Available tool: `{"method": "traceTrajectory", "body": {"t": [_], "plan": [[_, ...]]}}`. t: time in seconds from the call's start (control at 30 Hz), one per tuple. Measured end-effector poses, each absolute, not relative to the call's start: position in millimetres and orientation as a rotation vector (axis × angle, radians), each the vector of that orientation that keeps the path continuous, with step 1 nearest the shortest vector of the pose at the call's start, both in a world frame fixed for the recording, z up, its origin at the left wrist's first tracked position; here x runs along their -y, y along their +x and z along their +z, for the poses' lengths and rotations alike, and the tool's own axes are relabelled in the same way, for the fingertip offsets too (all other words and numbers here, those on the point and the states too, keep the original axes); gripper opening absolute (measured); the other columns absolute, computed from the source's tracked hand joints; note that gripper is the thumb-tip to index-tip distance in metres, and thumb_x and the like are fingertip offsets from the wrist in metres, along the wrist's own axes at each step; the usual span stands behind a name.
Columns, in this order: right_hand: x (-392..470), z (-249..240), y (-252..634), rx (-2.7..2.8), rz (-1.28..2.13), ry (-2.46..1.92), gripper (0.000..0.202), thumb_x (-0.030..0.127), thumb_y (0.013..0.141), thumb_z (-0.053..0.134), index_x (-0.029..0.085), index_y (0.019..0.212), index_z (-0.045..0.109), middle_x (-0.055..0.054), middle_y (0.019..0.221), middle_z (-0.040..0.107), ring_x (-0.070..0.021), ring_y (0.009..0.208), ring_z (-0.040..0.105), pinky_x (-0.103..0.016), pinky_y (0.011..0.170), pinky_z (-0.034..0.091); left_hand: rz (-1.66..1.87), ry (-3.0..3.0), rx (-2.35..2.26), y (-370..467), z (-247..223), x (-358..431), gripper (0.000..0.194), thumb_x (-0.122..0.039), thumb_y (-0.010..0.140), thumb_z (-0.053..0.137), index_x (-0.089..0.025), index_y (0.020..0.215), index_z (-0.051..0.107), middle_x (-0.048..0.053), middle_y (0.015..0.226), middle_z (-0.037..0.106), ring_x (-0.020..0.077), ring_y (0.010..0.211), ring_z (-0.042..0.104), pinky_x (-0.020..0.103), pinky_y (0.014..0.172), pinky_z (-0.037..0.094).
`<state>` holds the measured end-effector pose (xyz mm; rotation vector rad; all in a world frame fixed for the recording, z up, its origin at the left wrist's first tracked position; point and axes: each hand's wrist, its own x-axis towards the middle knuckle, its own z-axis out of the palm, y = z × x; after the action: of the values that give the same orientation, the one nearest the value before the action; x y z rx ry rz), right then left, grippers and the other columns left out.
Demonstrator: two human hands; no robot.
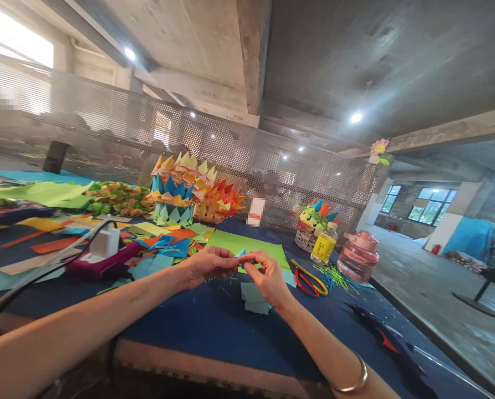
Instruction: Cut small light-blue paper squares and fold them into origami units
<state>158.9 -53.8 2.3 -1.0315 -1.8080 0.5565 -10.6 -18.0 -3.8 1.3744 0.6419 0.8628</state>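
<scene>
Wide table w/ dark blue cover (180, 332), seen from the wearer's eyes. Toward the back, a big cluster of spiky folded-paper rings (172, 191), upright, prob. parked there to spare the points. Nearer, a lt. green sheet (268, 246) lies flat. Front center, L hand (208, 266) & R hand (268, 277) meet just above the table, fingertips of each pinched tight on one small lt. blue paper piece (241, 254), prob. b/c it's too slight to shape or steady w/ one. Far R: glue gun (374, 324) on its side; pink jug (357, 259) near the edge, prob. away from the paper. L: magenta power strip (90, 266) w/ charger plugged in. R of the hands, red/yellow scissors (312, 290), loops nearer the wearer, handy for grabbing. Smallest: pale blue slips (253, 297) overlapping by R wrist, prob. for quick reach.
</scene>
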Motion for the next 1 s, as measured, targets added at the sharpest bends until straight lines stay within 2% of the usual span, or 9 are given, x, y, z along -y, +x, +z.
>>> {"method": "traceTrajectory", "body": {"t": [0.13,0.27,0.37,0.43,0.57,0.9,1.0], "plan": [[58,5,158,1.790,0.617,-1.023,0.018,0.022,0.075,0.051,0.019,0.080,0.067,-0.002,0.084,0.056,-0.0097,0.061,0.047,-0.020,0.052,0.037,0.893,1.451,-0.701,-9,-4,19,0.027,-0.038,0.058,0.071,-0.014,0.059,0.060,-0.002,0.054,0.055,0.0073,0.050,0.043,0.021,0.051,0.030],[58,6,158,1.679,0.732,-1.000,0.018,0.025,0.076,0.050,0.018,0.090,0.058,-0.001,0.075,0.057,-0.0107,0.060,0.048,-0.021,0.052,0.039,0.900,1.444,-0.714,-9,-1,21,0.029,-0.039,0.056,0.072,-0.015,0.056,0.056,-0.002,0.054,0.055,0.0081,0.051,0.045,0.021,0.052,0.032],[54,4,159,1.592,0.803,-0.952,0.028,0.027,0.074,0.054,0.019,0.100,0.046,-0.001,0.077,0.057,-0.0127,0.067,0.052,-0.021,0.052,0.040,0.889,1.440,-0.707,-9,-1,20,0.027,-0.038,0.058,0.071,-0.015,0.057,0.055,-0.001,0.056,0.055,0.0084,0.052,0.045,0.021,0.052,0.032],[52,2,160,1.588,0.826,-0.953,0.035,0.028,0.074,0.056,0.019,0.104,0.041,0.001,0.072,0.055,-0.0120,0.064,0.052,-0.021,0.050,0.039,0.889,1.459,-0.705,-9,-2,19,0.027,-0.037,0.059,0.070,-0.015,0.056,0.054,-0.001,0.055,0.054,0.0084,0.052,0.045,0.021,0.051,0.031],[48,-2,159,1.650,0.774,-1.010,0.042,0.028,0.069,0.062,0.018,0.105,0.040,0.005,0.061,0.051,-0.0102,0.054,0.050,-0.021,0.047,0.038,0.903,1.524,-0.722,-8,-4,18,0.027,-0.038,0.059,0.068,-0.016,0.055,0.053,-0.003,0.052,0.050,0.0080,0.049,0.041,0.022,0.050,0.029],[46,-4,160,1.656,0.766,-1.007,0.046,0.023,0.066,0.063,0.019,0.106,0.039,0.007,0.061,0.052,-0.0100,0.053,0.050,-0.022,0.050,0.038,0.900,1.595,-0.731,-8,-2,23,0.030,-0.043,0.059,0.068,-0.015,0.062,0.058,-0.003,0.055,0.054,0.0082,0.052,0.044,0.021,0.050,0.031],[47,-4,159,1.657,0.777,-1.006,0.047,0.023,0.066,0.064,0.018,0.105,0.039,0.008,0.059,0.051,-0.0086,0.050,0.048,-0.021,0.049,0.037,0.939,1.646,-0.736,-6,-3,22,0.032,-0.045,0.060,0.067,-0.015,0.058,0.057,-0.003,0.052,0.052,0.0083,0.050,0.042,0.022,0.050,0.031]]}}
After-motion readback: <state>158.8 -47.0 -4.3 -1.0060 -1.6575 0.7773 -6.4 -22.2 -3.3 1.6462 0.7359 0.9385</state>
